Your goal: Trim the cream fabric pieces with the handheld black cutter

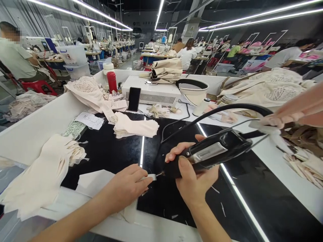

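Observation:
My right hand is closed round a black hand-held tool with a metal plate and a thick black cable; its thin tip points left. My left hand pinches a small pale strip of fabric right at that tip, low over the glossy black worktop. A larger pale fabric piece lies under my left wrist.
Cream fabric heaps lie at left, centre and right. A white box machine, black phone, red bottle, bowl and thread cone stand behind. Other people sit at far tables.

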The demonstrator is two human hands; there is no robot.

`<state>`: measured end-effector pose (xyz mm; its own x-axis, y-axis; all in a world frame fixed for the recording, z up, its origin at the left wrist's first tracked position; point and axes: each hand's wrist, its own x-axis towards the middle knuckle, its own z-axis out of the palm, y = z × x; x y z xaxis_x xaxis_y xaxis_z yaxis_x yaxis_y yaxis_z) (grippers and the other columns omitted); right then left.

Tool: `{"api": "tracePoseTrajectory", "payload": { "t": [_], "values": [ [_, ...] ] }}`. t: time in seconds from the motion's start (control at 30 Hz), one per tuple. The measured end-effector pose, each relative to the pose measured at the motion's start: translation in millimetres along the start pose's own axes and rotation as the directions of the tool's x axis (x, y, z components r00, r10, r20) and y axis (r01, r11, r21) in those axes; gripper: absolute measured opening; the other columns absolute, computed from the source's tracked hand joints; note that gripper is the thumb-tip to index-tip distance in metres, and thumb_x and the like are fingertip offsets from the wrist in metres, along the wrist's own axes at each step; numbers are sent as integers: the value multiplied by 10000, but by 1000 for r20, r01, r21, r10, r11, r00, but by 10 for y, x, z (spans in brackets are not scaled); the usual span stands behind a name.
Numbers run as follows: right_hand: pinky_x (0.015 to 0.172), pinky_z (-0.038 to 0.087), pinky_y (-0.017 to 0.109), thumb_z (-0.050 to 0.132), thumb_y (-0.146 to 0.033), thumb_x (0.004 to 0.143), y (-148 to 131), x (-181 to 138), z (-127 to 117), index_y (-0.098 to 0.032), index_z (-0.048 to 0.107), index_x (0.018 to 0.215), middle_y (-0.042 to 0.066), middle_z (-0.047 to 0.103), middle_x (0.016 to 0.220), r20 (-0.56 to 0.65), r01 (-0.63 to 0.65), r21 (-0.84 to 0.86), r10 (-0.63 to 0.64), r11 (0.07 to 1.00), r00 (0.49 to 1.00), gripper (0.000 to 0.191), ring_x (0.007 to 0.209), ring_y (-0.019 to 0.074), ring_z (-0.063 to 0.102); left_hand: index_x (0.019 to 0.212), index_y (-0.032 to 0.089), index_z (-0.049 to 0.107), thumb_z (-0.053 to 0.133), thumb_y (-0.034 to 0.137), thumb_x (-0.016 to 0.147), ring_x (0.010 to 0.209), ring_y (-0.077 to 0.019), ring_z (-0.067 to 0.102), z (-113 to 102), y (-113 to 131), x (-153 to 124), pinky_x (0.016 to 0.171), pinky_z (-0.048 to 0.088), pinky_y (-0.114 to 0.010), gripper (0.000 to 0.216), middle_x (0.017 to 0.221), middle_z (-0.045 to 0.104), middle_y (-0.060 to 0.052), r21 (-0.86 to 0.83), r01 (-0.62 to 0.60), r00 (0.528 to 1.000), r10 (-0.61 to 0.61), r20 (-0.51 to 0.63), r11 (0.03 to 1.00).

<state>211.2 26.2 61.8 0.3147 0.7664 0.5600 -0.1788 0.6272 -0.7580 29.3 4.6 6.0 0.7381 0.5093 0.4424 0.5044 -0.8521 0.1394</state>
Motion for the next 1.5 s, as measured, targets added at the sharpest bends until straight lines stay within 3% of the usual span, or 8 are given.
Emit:
{"api": "tracePoseTrajectory", "payload": {
  "t": [0.17, 0.5, 1.5],
  "values": [
    [551, 576, 283, 781, -192, 854, 20, -4, 7, -266, 553, 1249, -51, 676, 837, -2, 18, 18, -18, 1000, 1000, 462, 594, 123, 655, 1162, 143, 615, 576, 153, 1009, 889, -216, 672, 86, -57, -17, 868, 616, -392, 158, 992, 668, -73, 47, 23, 1000, -23, 2, 999],
    [554, 580, 275, 773, -197, 862, 57, -16, 26, -271, 566, 1250, -43, 676, 835, 8, 17, 37, -18, 999, 1000, 446, 599, 119, 651, 1123, 142, 632, 487, 137, 1050, 854, -186, 661, 80, -41, -25, 896, 601, -374, 163, 957, 673, -53, 21, 20, 997, -19, -68, 1000],
    [562, 570, 294, 754, -231, 903, 4, -123, -6, -302, 566, 1269, -30, 660, 844, 36, -20, 21, 19, 1000, 999, 417, 619, 132, 649, 1123, 145, 626, 498, 144, 1050, 893, -193, 687, 100, -39, -44, 926, 606, -401, 148, 994, 695, -56, 6, 29, 998, -29, -52, 1000]
  ]
}}
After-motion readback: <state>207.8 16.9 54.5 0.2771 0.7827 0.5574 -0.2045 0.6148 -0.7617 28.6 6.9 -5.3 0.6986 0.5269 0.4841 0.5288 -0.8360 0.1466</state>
